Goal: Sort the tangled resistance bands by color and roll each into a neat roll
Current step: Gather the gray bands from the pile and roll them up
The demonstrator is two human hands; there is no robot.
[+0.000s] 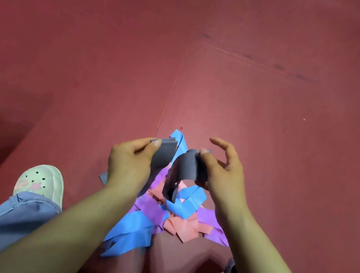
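White shoe (43, 182) far left, jeans leg over its heel. A dark shape at the left edge is too dim to name. Now the left hand (128, 163): thumb and fingers pinch a folded end of the grey band (185, 165), fingertips hidden behind it. The band droops between the hands, its loop hanging over the pile (169, 219) of blue, purple and pink bands on the red floor (207, 70). Right hand (222, 173): thumb clamps the band's other part against a finger I can't see, remaining fingers spread loose. A grey strip peeks out left of the left wrist; which band it belongs to is unclear. Bottom right, a second shoe is cut off by the forearm.
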